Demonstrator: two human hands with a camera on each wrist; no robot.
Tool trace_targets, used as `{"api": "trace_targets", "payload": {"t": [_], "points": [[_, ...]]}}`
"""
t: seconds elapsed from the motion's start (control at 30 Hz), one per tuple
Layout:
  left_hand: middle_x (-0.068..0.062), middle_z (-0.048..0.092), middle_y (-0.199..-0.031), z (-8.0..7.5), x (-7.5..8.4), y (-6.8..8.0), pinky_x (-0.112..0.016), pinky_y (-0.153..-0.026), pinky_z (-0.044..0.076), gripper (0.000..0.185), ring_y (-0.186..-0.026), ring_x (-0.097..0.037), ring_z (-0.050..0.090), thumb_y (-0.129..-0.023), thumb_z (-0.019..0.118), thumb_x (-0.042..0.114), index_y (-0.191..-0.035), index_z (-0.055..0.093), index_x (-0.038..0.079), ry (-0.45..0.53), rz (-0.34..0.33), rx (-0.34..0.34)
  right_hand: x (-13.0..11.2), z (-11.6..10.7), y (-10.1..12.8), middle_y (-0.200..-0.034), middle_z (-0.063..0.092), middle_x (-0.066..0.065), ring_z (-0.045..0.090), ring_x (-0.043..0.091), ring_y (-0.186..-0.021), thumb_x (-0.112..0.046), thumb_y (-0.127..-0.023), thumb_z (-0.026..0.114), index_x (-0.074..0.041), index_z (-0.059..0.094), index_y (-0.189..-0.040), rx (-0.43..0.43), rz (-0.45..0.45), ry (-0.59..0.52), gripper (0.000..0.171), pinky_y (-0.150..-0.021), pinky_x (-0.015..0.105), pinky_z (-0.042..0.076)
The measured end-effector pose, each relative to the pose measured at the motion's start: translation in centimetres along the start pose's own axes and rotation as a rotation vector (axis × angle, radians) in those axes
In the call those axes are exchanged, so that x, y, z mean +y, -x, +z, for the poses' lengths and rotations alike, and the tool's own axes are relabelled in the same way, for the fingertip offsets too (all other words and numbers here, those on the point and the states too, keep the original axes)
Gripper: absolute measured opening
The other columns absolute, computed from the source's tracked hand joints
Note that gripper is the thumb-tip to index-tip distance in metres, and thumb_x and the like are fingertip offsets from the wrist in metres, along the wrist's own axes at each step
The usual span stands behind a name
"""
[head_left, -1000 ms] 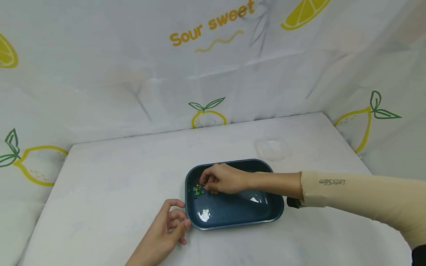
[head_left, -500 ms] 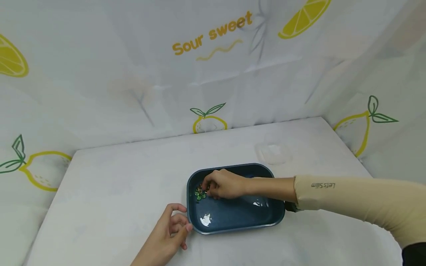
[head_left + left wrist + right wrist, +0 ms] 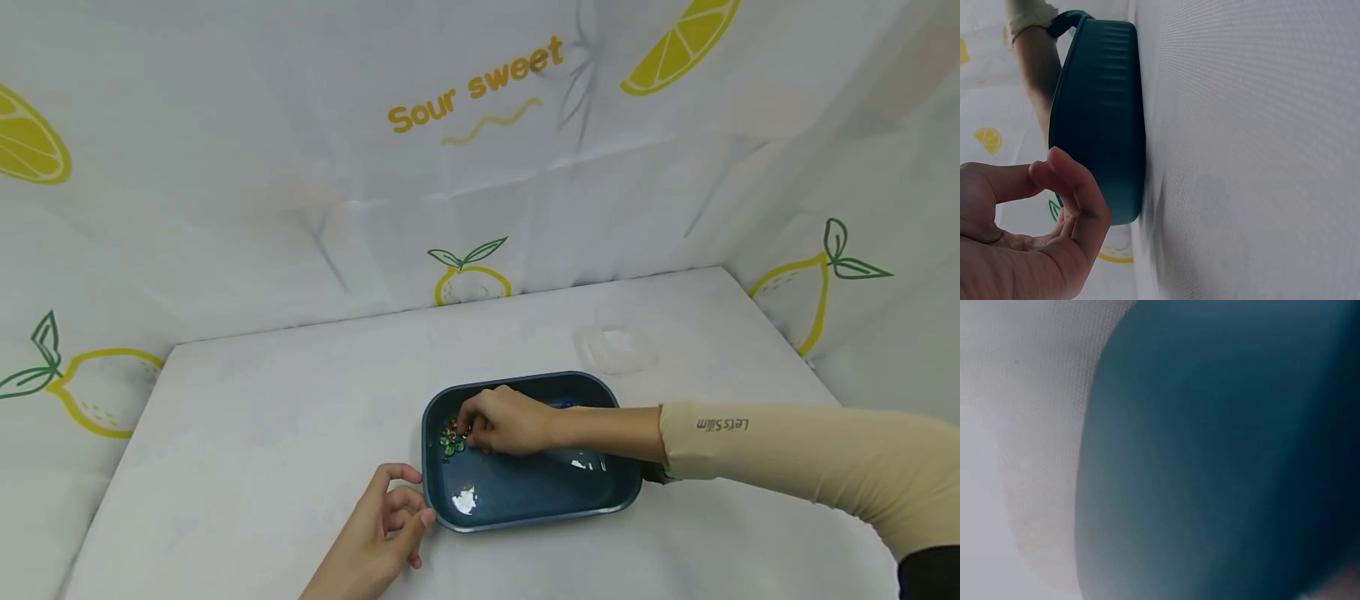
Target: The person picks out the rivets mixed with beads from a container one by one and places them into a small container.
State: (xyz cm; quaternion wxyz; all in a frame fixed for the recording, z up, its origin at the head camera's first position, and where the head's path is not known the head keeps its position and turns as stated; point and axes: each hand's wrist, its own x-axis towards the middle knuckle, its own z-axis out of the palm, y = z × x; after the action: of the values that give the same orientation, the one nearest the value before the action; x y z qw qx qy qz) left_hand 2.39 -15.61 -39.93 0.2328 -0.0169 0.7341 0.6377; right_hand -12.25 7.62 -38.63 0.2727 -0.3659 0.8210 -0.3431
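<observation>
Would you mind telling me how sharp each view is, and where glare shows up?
Head view: sharp, evenly lit, with white glare patches on the floor of the blue tray. Left wrist view: turned sideways, with the left hand and tray wall in focus and the backdrop soft. Right wrist view: wholly blurred, just blue tray against white cloth; no hand clearly discernible.

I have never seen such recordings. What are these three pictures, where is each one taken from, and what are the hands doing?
No machine here: a person works with bare hands and wears three cameras. The head view looks down at a white table. On it stands a dark blue tray. The right hand reaches into it and fingers a small heap of green and gold beads; whether it pinches one is hidden. The left hand rests beside the tray's corner, fingers loosely curled, holding nothing. The left wrist view shows that hand and the tray's outer wall. The right wrist view shows only blurred blue tray.
</observation>
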Motion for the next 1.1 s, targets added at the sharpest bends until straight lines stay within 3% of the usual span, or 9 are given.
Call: {"api": "trace_targets", "payload": {"t": [0.83,1.1], "points": [[-0.012,0.065,-0.103,0.09,0.04,0.03,-0.029,-0.061,0.057,0.053,-0.064,-0.012,0.061,-0.106,0.068,0.012,-0.144,0.033,0.001,-0.010,0.008,0.006,0.20,0.02,0.12,-0.088,0.079,0.008,0.064,-0.003,-0.067,0.000,-0.103,0.067,-0.001,0.076,-0.102,0.025,-0.014,0.008,0.009,-0.064,0.016,0.055],[-0.011,0.065,-0.103,0.13,-0.03,0.03,-0.029,-0.060,0.056,0.053,-0.063,-0.013,0.061,-0.106,0.068,0.012,-0.144,0.033,0.002,-0.003,-0.009,0.014,-0.17,-0.53,0.35,-0.093,0.080,0.011,0.068,0.003,-0.071,0.002,-0.103,0.066,0.000,0.076,-0.102,0.016,-0.018,-0.030,0.009,-0.065,0.016,0.057]]}}
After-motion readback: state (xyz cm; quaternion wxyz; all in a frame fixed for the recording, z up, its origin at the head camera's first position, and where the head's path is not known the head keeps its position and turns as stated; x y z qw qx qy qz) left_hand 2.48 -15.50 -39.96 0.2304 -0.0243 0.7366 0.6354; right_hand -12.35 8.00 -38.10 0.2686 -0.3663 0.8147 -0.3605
